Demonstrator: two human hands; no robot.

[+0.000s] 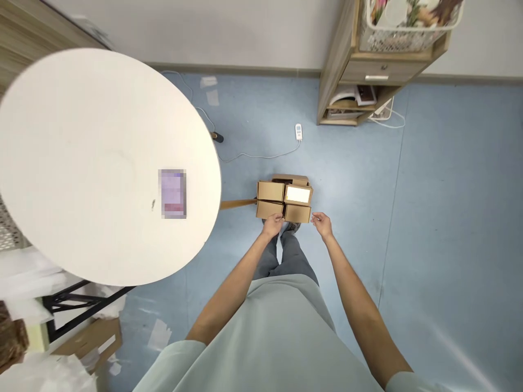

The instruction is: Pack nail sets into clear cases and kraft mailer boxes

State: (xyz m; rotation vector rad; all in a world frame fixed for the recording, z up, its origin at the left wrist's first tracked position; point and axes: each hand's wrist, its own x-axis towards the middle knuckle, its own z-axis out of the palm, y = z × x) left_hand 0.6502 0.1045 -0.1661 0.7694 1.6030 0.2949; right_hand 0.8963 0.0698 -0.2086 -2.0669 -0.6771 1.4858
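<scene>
Several small brown cardboard boxes (pixel 270 191) stand close together in two rows low down in front of my shoes. A white label (pixel 298 194) covers much of the far right one. My left hand (pixel 273 224) is at the near edge of the front left box (pixel 269 209), its fingers reaching toward the gap beside the front right box (pixel 298 213). Just off that box's right side, my right hand (pixel 322 224) has loosely bent fingers with a small gap between them. Neither hand visibly grips a box; light contact by the left fingertips cannot be ruled out.
A round white table (pixel 102 163) stands to the left, bearing a blurred purple item (pixel 173 194). A wooden cabinet (pixel 384 71) carries a white basket (pixel 404 38). A white controller (pixel 298 132) with a cable lies on the blue floor. Another carton (pixel 92 337) sits lower left.
</scene>
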